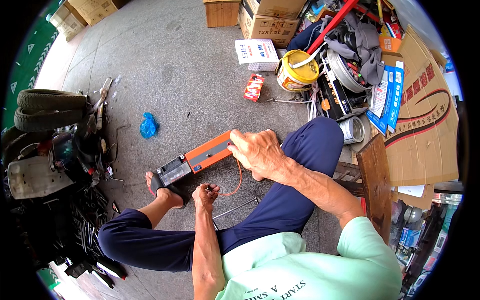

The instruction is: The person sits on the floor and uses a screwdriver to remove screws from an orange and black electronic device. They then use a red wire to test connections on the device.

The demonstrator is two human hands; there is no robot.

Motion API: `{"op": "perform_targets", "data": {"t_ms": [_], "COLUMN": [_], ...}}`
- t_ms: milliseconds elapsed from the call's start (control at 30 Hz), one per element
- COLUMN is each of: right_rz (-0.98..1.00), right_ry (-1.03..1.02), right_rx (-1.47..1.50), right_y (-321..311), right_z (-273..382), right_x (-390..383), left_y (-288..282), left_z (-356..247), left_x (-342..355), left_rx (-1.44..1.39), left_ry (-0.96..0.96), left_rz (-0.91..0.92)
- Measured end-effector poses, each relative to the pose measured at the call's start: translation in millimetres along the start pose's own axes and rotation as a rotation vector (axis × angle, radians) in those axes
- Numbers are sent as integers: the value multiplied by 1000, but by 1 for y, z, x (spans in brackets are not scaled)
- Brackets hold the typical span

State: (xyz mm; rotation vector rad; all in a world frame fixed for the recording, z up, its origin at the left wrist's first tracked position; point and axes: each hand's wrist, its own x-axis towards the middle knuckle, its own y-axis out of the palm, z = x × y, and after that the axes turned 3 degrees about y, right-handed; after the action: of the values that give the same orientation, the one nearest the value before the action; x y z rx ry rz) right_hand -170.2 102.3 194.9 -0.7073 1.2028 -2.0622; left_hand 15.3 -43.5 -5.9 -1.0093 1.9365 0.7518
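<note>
A long orange box with a grey strip on top [209,152] lies slantwise in front of me. Its left end meets a black-and-grey block, perhaps a battery [175,171], beside my sandalled foot. My right hand [257,152] is closed over the box's right end, thumb on its top edge. From near that end a thin orange wire [240,175] loops down to my left hand [204,196]. The fingers of my left hand are pinched together around the wire's end; its tip is hidden.
Tyres [50,107] and scattered tools [90,225] lie at left. A blue plastic bag [148,125] and a red box [254,87] rest on the floor. A yellow bucket [300,70], cartons [270,27] and a wooden stool [376,185] stand at right. A metal rod [235,207] lies between my legs.
</note>
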Motion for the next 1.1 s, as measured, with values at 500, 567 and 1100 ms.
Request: {"op": "perform_targets", "data": {"t_ms": [500, 567, 1100], "right_rz": [-25, 25, 67], "right_ry": [29, 33, 29], "right_rx": [-74, -37, -60], "right_y": [-7, -4, 3], "right_z": [4, 1, 6], "right_x": [0, 0, -6], "left_y": [-2, -2, -1], "left_z": [5, 5, 5], "left_x": [4, 4, 3], "left_rx": [42, 47, 61], "left_ry": [-8, -5, 0], "left_rz": [-27, -26, -10]}}
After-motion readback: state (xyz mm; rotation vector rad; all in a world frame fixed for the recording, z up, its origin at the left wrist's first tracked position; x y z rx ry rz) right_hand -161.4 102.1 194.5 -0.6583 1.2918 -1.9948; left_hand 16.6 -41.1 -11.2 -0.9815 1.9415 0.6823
